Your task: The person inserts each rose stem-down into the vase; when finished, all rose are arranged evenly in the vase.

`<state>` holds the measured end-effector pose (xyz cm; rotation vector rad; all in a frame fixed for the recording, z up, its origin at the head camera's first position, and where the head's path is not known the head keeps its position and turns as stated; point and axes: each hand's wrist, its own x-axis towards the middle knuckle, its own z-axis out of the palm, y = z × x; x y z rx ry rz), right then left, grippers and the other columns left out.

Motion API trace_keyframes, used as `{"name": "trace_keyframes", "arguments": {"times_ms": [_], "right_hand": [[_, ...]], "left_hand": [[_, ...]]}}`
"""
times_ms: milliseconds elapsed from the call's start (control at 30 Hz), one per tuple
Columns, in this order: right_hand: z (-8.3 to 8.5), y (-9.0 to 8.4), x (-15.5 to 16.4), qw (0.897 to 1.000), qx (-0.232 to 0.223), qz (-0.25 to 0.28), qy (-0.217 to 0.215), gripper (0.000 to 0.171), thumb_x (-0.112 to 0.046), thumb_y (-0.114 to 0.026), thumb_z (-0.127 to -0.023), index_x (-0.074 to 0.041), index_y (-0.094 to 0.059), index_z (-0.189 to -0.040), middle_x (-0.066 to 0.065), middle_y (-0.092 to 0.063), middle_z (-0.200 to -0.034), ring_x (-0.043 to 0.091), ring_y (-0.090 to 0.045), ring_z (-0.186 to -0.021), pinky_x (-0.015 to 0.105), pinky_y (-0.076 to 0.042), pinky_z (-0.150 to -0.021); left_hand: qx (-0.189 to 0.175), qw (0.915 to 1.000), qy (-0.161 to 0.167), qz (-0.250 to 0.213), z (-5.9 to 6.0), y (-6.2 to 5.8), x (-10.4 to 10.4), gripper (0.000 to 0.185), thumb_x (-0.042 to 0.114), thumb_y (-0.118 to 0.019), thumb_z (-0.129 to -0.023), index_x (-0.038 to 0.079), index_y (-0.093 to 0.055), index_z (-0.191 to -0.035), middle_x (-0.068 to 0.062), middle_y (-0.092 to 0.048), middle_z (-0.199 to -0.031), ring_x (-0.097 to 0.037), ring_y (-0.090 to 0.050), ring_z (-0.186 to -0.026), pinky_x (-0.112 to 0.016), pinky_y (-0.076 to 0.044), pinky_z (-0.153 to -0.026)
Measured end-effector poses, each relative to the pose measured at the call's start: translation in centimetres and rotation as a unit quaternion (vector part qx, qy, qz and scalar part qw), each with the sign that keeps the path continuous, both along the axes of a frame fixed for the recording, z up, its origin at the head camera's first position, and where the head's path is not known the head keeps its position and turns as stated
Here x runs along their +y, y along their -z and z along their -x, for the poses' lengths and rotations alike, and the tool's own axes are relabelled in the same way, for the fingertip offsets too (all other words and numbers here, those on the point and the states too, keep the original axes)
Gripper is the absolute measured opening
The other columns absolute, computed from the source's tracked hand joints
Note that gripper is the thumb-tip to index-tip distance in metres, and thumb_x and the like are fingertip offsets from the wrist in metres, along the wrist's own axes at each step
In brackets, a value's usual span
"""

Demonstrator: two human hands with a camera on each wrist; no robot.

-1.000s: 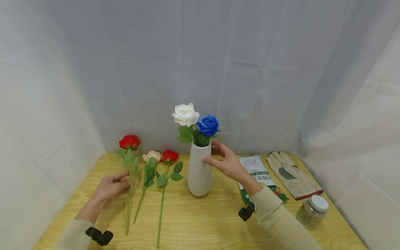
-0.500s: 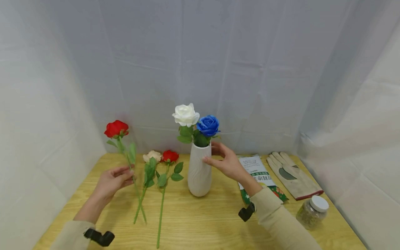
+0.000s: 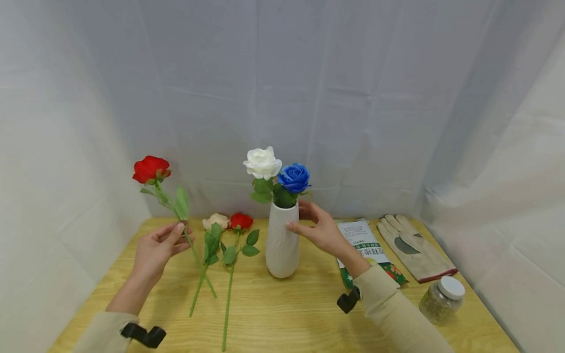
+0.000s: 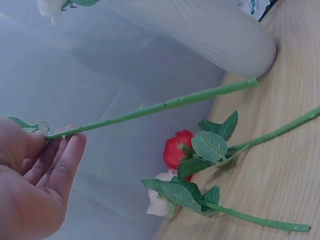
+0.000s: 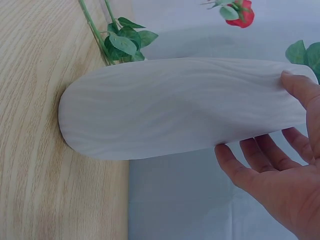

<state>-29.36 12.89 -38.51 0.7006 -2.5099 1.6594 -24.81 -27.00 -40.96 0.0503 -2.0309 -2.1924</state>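
While the left hand (image 3: 156, 250) pinches the red rose (image 3: 151, 168) by its stem, bloom raised above and beyond the fingers, the right hand (image 3: 320, 228), fingers spread and relaxed, touches the white vase (image 3: 281, 242) near its neck, white rose (image 3: 262, 162) and blue rose (image 3: 294, 177) just above.
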Motion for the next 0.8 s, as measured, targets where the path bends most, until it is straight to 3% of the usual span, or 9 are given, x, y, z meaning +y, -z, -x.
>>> {"name": "trace_keyframes", "arguments": {"times_ms": [133,233,367,567,800], "right_hand": [[0.0,0.0,0.0,1.0,-0.001,0.0,0.0,0.07,-0.031,-0.08,-0.096,-0.017,-0.048,-0.157,0.012,-0.061,-0.149,0.032,-0.06,-0.135,0.053,-0.054,-0.109],[0.1,0.0,0.0,1.0,-0.001,0.0,-0.001,0.069,-0.03,-0.08,-0.096,-0.017,-0.048,-0.157,0.012,-0.061,-0.149,0.032,-0.06,-0.135,0.054,-0.054,-0.109],[0.1,0.1,0.0,1.0,-0.001,0.001,-0.001,0.069,-0.03,-0.08,-0.096,-0.017,-0.049,-0.156,0.012,-0.062,-0.149,0.032,-0.061,-0.135,0.054,-0.054,-0.109],[0.1,0.0,0.0,1.0,-0.006,0.002,-0.003,0.07,-0.031,-0.08,-0.096,-0.018,-0.048,-0.157,0.011,-0.062,-0.149,0.032,-0.06,-0.136,0.055,-0.054,-0.109],[-0.1,-0.1,0.0,1.0,-0.005,0.001,-0.003,0.069,-0.031,-0.079,-0.097,-0.017,-0.048,-0.157,0.012,-0.061,-0.15,0.032,-0.06,-0.136,0.054,-0.053,-0.11]], "left_hand": [[0.04,0.9991,0.0,-0.014,-0.3,-0.7,0.6,0.025,0.025,-0.068,-0.104,0.011,-0.074,-0.124,0.011,-0.08,-0.095,-0.007,-0.078,-0.088,-0.024,-0.064,-0.079],[0.073,0.9967,-0.009,-0.034,-0.4,-1.3,1.2,0.014,0.021,-0.071,-0.102,0.016,-0.079,-0.113,0.01,-0.08,-0.095,-0.008,-0.079,-0.086,-0.025,-0.064,-0.078],[0.104,0.992,-0.029,-0.066,-0.6,-2.3,2.1,0.015,0.016,-0.073,-0.101,0.011,-0.08,-0.112,0.007,-0.08,-0.094,-0.009,-0.079,-0.082,-0.026,-0.065,-0.076],[0.118,0.9824,-0.057,-0.133,-0.6,-3.8,3.3,0.01,0.011,-0.074,-0.098,0.012,-0.081,-0.104,0.003,-0.081,-0.094,-0.012,-0.078,-0.078,-0.028,-0.065,-0.075],[0.144,0.9663,-0.057,-0.206,-0.4,-4.7,4.7,0.011,0.006,-0.072,-0.098,0.001,-0.076,-0.108,-0.006,-0.082,-0.091,-0.016,-0.08,-0.079,-0.03,-0.065,-0.077]]}}
